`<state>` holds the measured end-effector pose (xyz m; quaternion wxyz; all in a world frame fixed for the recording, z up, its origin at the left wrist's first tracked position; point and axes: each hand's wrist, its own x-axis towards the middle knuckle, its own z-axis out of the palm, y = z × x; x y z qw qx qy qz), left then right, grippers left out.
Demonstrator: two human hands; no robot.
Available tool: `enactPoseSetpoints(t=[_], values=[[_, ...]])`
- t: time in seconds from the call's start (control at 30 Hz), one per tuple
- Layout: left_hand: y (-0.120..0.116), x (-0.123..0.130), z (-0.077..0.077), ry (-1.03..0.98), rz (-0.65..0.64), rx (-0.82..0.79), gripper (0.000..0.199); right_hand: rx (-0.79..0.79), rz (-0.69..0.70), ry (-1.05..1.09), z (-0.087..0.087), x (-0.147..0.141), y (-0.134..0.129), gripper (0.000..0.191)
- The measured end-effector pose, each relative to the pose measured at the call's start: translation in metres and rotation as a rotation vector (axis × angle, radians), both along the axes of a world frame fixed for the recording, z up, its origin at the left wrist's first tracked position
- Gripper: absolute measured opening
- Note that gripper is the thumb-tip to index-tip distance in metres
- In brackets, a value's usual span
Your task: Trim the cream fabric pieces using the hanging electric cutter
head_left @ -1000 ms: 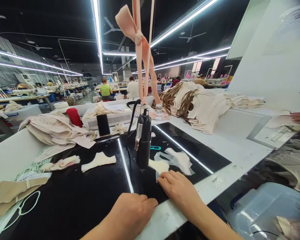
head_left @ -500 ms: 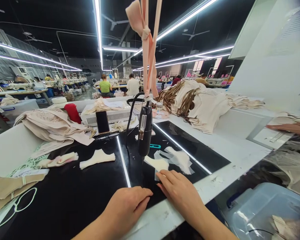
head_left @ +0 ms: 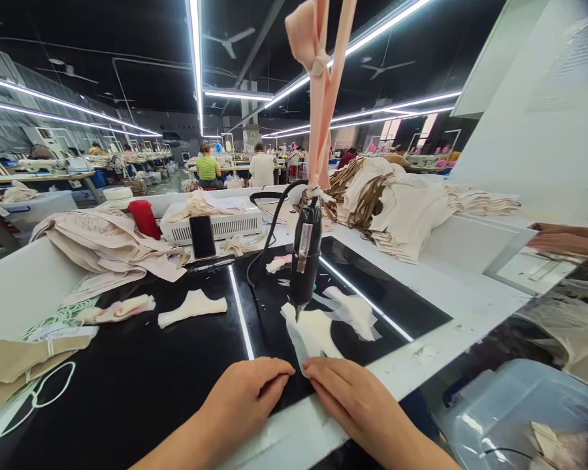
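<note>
A cream fabric piece (head_left: 318, 329) with a sheer layer along its left side lies on the black work surface in front of me. My right hand (head_left: 340, 388) is closed at its near edge, fingers together, with the thumb mostly hidden. My left hand (head_left: 252, 391) is closed just left of it, thumb and fingertips drawn together; whatever they may hold does not show. Above the fabric a black handheld tool (head_left: 305, 258) hangs upright on a knotted peach strap (head_left: 318, 124), its narrow tip close to the fabric's far end.
Another cream piece (head_left: 193, 308) lies left, and a piece with sheer layers (head_left: 355, 312) lies right. A phone (head_left: 202, 236) leans against a white box (head_left: 230, 227). Fabric is stacked (head_left: 402, 205) at the back right. A co-worker's hands (head_left: 568, 240) show at far right.
The hanging tool has swung right, covering most of the turquoise object behind it. My right hand has moved slightly toward me, and the fabric piece has shifted nearer. My left hand has barely moved.
</note>
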<state>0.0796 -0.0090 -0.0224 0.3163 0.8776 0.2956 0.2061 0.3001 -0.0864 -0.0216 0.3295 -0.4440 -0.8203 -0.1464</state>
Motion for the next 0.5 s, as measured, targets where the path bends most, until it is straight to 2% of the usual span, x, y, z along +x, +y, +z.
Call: enactPoseSetpoints(t=[0.13, 0.23, 0.37, 0.5], values=[[-0.003, -0.004, 0.004, -0.017, -0.009, 0.012, 0.026, -0.089, 0.153, -0.005, -0.002, -0.004, -0.008, 0.032], [-0.002, -0.007, 0.013, 0.003, 0.02, 0.105, 0.023, -0.127, 0.233, -0.05, -0.008, -0.006, -0.009, 0.026], [0.009, -0.01, 0.022, 0.039, 0.033, 0.255, 0.019, -0.182, 0.271, -0.043, -0.013, -0.008, -0.01, 0.022], [0.018, -0.016, 0.019, 0.109, -0.018, 0.291, 0.021, -0.231, 0.28, -0.038, -0.015, -0.008, -0.011, 0.021]])
